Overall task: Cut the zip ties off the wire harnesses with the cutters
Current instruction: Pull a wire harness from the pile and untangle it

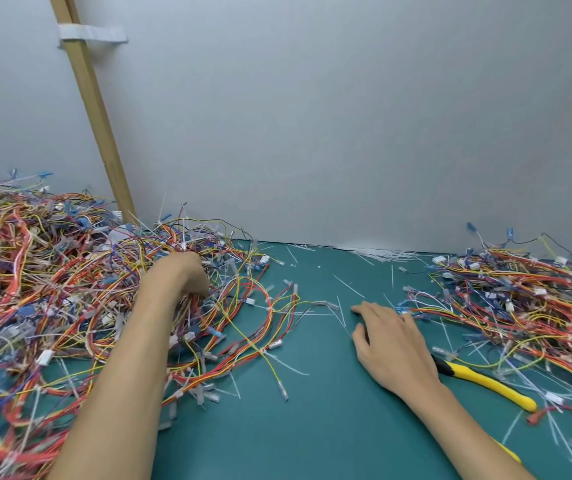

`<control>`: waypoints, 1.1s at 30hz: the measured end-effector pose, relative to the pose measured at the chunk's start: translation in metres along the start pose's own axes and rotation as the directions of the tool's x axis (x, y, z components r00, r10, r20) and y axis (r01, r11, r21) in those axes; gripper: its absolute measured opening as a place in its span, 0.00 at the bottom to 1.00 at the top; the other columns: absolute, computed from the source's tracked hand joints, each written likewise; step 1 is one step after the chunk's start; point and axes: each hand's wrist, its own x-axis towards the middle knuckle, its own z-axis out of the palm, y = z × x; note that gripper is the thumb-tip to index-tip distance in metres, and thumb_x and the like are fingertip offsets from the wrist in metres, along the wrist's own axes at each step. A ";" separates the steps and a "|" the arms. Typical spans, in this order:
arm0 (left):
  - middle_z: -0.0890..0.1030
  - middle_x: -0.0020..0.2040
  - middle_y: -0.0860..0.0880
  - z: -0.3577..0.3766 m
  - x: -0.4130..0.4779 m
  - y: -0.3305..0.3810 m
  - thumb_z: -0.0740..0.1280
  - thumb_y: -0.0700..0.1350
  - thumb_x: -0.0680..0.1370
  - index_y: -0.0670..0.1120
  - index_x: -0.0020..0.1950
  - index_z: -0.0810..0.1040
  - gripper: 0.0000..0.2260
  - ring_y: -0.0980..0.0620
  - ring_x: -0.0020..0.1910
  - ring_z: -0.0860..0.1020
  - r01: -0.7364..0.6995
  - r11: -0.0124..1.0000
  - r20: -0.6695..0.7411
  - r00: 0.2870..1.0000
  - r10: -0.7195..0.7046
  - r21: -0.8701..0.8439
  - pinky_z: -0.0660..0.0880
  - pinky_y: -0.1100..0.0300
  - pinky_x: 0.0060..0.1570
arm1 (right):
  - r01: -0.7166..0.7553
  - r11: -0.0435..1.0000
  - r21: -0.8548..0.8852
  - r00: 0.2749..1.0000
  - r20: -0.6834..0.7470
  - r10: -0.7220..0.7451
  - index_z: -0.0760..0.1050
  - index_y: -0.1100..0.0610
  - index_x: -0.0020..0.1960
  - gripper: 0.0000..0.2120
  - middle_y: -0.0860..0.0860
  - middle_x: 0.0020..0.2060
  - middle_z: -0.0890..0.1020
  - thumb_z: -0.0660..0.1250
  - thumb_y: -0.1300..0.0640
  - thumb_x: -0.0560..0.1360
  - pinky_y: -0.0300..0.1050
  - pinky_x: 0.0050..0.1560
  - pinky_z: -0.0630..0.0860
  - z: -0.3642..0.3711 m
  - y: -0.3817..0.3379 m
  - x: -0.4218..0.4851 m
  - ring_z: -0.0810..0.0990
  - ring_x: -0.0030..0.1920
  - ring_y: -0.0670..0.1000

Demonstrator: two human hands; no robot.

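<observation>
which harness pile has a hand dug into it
The left pile: the left hand is buried in it. The right hand lies flat beside the right pile.

Reaching forward with the bare left forearm, wrist bent. Left hand [187, 271] sunk knuckles-up into the wire harnesses [52, 271], fingers curled down and hidden there; no telling whether gripping. Right hand [393, 341] laid flat, palm down, fingers straight and slightly spread, thumb out to the left, bare forearm running back toward the lower right.
</observation>
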 end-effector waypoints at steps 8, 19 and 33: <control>0.73 0.34 0.46 -0.026 -0.015 -0.001 0.72 0.46 0.75 0.44 0.38 0.81 0.08 0.49 0.33 0.68 -0.258 0.794 -0.046 0.959 0.280 -0.551 0.66 0.62 0.32 | 0.000 1.000 0.001 1.000 0.003 0.000 0.69 0.48 0.69 0.18 0.42 0.65 0.75 0.52 0.51 0.80 0.45 0.65 0.61 0.000 0.002 -0.001 0.71 0.65 0.45; 0.77 0.39 0.51 -0.061 -0.030 0.031 0.64 0.47 0.81 0.49 0.42 0.80 0.09 0.63 0.33 0.73 -0.612 0.264 -0.631 0.776 0.016 -0.745 0.67 0.67 0.35 | 0.010 1.000 0.020 1.000 -0.011 -0.010 0.70 0.48 0.67 0.17 0.43 0.62 0.76 0.53 0.51 0.80 0.47 0.63 0.62 0.001 0.003 -0.001 0.72 0.62 0.46; 0.79 0.35 0.44 -0.081 -0.021 0.022 0.66 0.46 0.78 0.42 0.37 0.80 0.12 0.46 0.37 0.77 -0.346 0.916 -0.262 0.921 0.289 -0.203 0.72 0.59 0.39 | 0.007 1.000 0.024 1.000 0.009 -0.008 0.69 0.49 0.68 0.18 0.44 0.63 0.75 0.52 0.51 0.81 0.47 0.64 0.61 -0.001 0.001 -0.001 0.71 0.64 0.46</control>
